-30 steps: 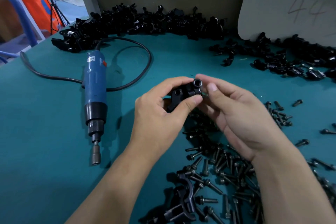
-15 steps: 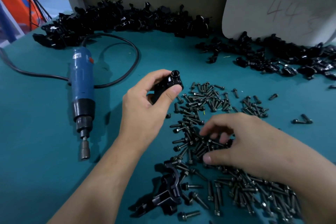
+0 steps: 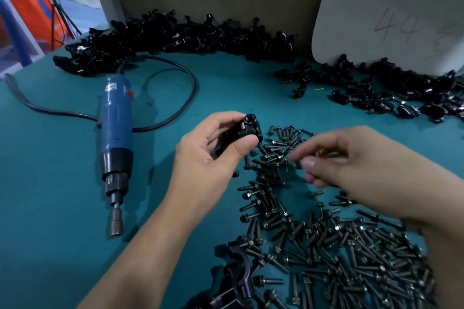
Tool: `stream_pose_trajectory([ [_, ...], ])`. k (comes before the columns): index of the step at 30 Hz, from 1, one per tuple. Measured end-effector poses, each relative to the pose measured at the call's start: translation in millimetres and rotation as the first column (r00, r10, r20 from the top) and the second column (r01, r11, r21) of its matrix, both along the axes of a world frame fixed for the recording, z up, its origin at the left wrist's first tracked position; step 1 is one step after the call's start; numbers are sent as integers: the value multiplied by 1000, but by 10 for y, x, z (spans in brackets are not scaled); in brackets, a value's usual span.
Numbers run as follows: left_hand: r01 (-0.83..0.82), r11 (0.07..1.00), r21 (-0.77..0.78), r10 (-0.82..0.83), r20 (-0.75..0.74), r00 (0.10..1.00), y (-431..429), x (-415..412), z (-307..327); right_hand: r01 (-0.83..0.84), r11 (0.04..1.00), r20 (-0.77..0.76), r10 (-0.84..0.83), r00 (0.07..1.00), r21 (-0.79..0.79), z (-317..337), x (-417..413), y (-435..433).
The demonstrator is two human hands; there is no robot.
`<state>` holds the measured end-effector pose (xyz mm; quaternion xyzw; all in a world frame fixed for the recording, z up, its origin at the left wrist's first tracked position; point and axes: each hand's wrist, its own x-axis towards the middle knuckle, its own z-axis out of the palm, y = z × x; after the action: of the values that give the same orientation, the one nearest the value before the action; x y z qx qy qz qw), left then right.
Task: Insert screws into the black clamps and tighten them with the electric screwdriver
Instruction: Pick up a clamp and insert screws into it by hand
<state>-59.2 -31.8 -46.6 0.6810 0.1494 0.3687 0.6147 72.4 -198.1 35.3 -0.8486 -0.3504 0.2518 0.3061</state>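
Evidently this clamp's cycle is only starting: the left hand grips one black clamp above mid-bench, and its top hole looks empty. The right hand hovers over the loose screws toward the near right corner, fingertips drawn together; blur hides whether they pinch one. The electric screwdriver lies untouched toward the left edge, so insertion and tightening remain. Heaped clamps line the far edge.

Dim, cool light from above leaves soft shadows on the teal surface beside the screwdriver and under the left hand. The right hand is smeared by motion blur. The wide lens bends the edges.
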Motion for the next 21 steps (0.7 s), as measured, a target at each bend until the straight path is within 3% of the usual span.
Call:
stream_pose_trajectory([
  [3,30,1000,-4,-30,41,999,-28,1,6,194,916,-269,-101,958,351,-74,-29,101],
  [6,53,999,8,-54,40,998,-38,8,-2,295,804,-428,-56,902,516,-162,-89,209],
  [9,53,998,14,-54,47,997,-34,7,-9,269,782,-331,-86,940,562,-222,-105,262],
  [13,46,999,28,-48,54,997,-38,12,-7,283,742,-367,-54,929,608,-257,-147,310],
  [21,55,996,70,-58,42,997,-50,17,5,193,760,-250,-41,967,621,-278,-197,353],
])
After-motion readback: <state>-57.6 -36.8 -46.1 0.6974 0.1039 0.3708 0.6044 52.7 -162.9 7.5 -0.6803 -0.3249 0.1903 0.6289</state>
